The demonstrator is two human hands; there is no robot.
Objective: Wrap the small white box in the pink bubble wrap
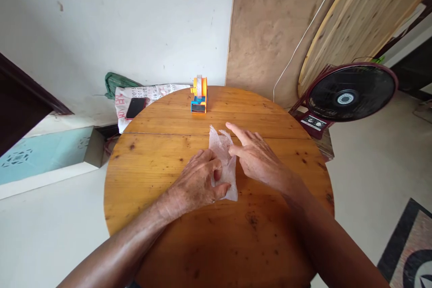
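Observation:
A crumpled, whitish translucent plastic wrap [230, 182], possibly bubble wrap, lies on the round wooden table [151, 157]. From its left side, my left hand [200, 177] presses on it with curled fingers, the thumb lying across its near part. My right hand [253, 153] is at the wrap's right edge, index finger stretched forward and thumb tip against the plastic; its fingers are apart. Whether anything lies inside the wrap cannot be made out. Beyond both hands, near the table's far edge, stands an orange and blue tape dispenser [199, 99] with a roll of clear tape.
A dark phone [136, 108] rests on a printed white sack [121, 99] at the table's far left. To the right stands a fan [351, 94] with a dark round head. A white cord [303, 36] hangs along the board behind the table.

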